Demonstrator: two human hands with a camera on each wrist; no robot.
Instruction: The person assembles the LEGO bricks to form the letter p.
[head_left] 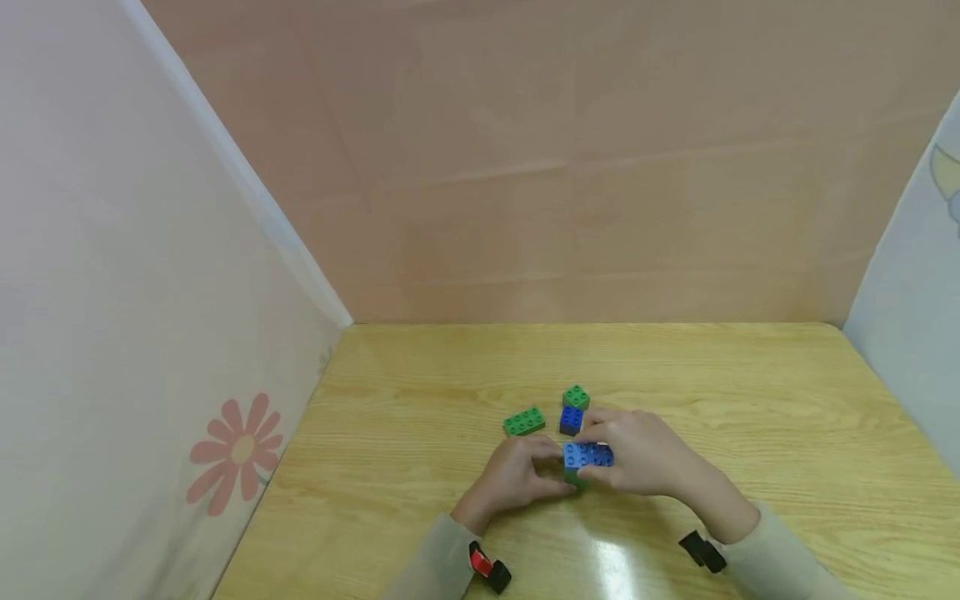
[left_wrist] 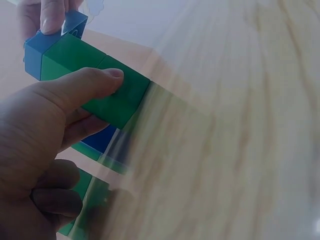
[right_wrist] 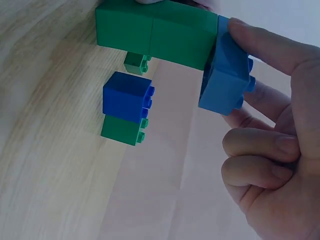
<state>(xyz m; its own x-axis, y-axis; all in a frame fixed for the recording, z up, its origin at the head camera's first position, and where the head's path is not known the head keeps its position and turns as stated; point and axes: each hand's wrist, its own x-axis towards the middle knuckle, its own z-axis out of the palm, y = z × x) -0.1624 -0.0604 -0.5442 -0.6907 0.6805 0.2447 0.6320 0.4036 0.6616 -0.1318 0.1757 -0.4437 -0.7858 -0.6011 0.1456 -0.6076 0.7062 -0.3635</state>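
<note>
A stack of two green bricks (right_wrist: pixel 125 27) stands upright on the table, pinched between the thumb and fingers of my left hand (head_left: pixel 513 475). On its top lies a lighter blue brick (head_left: pixel 573 456), which juts out past one side of the stack. My right hand (head_left: pixel 648 454) grips that blue brick between thumb and forefinger, its other fingers curled in. In the right wrist view the blue brick sits right against the upper green one, studs facing up. The far side of the stack is hidden by my left fingers.
Just beyond my hands is a small dark blue brick (head_left: pixel 571 420), with a small green brick (head_left: pixel 576 397) behind it. A longer green brick (head_left: pixel 523 422) lies to their left. The wooden table (head_left: pixel 405 392) meets a wall at the back and on the left.
</note>
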